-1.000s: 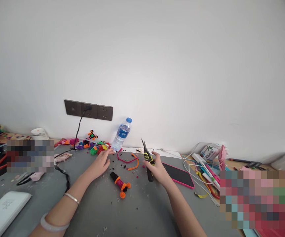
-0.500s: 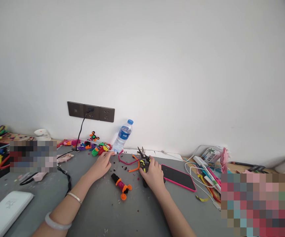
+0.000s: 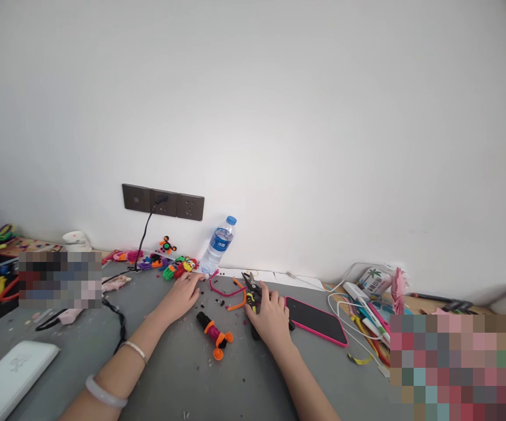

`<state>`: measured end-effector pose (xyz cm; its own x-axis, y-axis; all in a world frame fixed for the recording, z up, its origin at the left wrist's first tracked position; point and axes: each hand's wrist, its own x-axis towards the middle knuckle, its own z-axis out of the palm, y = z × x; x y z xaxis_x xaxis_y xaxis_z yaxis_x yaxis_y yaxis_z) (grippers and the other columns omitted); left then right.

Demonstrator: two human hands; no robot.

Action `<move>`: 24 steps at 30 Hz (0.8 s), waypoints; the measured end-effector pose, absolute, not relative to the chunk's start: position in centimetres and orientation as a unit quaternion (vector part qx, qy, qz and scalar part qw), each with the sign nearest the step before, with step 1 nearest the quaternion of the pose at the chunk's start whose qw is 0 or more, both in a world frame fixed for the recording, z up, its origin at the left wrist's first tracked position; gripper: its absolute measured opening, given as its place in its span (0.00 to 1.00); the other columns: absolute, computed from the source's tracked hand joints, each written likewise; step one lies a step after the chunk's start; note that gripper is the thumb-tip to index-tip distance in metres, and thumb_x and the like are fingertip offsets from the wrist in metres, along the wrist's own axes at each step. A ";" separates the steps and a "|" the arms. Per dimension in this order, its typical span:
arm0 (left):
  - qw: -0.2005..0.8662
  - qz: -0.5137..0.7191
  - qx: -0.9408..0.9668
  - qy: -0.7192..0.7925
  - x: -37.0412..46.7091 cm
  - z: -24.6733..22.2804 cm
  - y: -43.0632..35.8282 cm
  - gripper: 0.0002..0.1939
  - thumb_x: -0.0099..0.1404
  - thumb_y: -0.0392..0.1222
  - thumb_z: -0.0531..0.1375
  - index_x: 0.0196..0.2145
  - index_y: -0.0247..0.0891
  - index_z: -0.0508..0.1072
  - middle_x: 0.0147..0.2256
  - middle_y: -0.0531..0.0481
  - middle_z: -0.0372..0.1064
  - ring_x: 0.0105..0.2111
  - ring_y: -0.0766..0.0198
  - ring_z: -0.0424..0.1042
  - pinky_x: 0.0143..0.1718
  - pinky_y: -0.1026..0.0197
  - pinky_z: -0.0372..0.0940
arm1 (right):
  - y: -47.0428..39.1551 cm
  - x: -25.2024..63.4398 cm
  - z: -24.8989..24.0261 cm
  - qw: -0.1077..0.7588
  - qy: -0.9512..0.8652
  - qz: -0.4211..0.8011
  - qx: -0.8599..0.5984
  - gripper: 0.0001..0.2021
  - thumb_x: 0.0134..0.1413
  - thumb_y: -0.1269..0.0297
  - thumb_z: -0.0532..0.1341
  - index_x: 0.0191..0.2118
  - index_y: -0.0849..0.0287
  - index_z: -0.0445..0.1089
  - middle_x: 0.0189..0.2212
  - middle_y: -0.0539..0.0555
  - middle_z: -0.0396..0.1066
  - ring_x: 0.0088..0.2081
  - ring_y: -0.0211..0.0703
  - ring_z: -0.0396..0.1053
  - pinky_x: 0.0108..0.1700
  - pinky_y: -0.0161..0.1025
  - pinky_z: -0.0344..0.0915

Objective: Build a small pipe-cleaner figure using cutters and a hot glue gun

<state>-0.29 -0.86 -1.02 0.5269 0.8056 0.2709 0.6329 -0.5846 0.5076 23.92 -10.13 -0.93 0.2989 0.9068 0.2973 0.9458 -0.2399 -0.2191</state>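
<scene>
My left hand (image 3: 185, 297) rests on the grey table with its fingers loosely stretched and the thumb apart. Its fingertips are by the foot of a leaning water bottle (image 3: 218, 245), beside a red and green fuzzy figure with googly eyes (image 3: 186, 266). My right hand (image 3: 271, 313) lies loosely over black and yellow pliers (image 3: 251, 286), fingers spread; the jaws point toward the wall and the palm hides part of the handles. Between the hands are a pink pipe cleaner (image 3: 226, 293), an orange pipe cleaner (image 3: 237, 306) and a black, magenta and orange pipe-cleaner piece (image 3: 214, 334).
A pink-edged phone (image 3: 316, 320) lies right of my right hand. Farther right are white cables (image 3: 335, 313) and assorted craft items. At the left are a white power bank (image 3: 16, 377) and a black cord (image 3: 119, 318). A wall socket panel (image 3: 163, 202) is behind.
The pliers have come down flatter and nearer me under my right hand, whose fingers have loosened. My left hand has barely moved. The view has tilted slightly upward.
</scene>
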 end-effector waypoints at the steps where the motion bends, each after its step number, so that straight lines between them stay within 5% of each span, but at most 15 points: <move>1: 0.176 0.241 0.857 0.420 -0.3 -0.9 -0.9 0.20 0.64 0.35 0.50 0.53 0.40 0.65 0.48 0.41 0.70 0.52 0.48 0.63 0.49 0.48 0.63 | -10.1 23.9 -0.9 0.179 -0.591 -0.053 -0.785 0.28 0.55 0.57 0.57 0.60 0.61 0.59 0.43 0.65 0.67 0.46 0.62 0.65 0.44 0.52 0.61; 10: 0.264 0.262 0.841 0.393 -0.8 -0.7 -0.7 0.16 0.64 0.37 0.49 0.49 0.41 0.67 0.39 0.46 0.73 0.45 0.53 0.67 0.47 0.52 0.63 | -9.9 23.9 -1.4 0.182 -0.594 -0.064 -0.781 0.23 0.57 0.58 0.56 0.57 0.61 0.62 0.46 0.66 0.67 0.48 0.60 0.64 0.47 0.51 0.59; 20: 0.309 0.274 0.827 0.383 -1.3 -0.9 -1.1 0.17 0.63 0.46 0.55 0.49 0.44 0.68 0.48 0.45 0.71 0.51 0.50 0.67 0.50 0.51 0.62 | -9.9 23.5 -0.4 0.132 -0.594 -0.041 -0.793 0.25 0.57 0.57 0.55 0.60 0.58 0.59 0.47 0.64 0.66 0.48 0.58 0.63 0.45 0.49 0.59; 24: 0.327 0.268 0.821 0.384 -1.4 -1.3 -1.0 0.19 0.58 0.48 0.61 0.48 0.45 0.69 0.44 0.46 0.72 0.50 0.50 0.66 0.50 0.51 0.61 | -10.1 23.6 -0.8 0.148 -0.597 -0.045 -0.787 0.23 0.57 0.58 0.55 0.57 0.54 0.63 0.46 0.62 0.67 0.47 0.57 0.64 0.44 0.49 0.59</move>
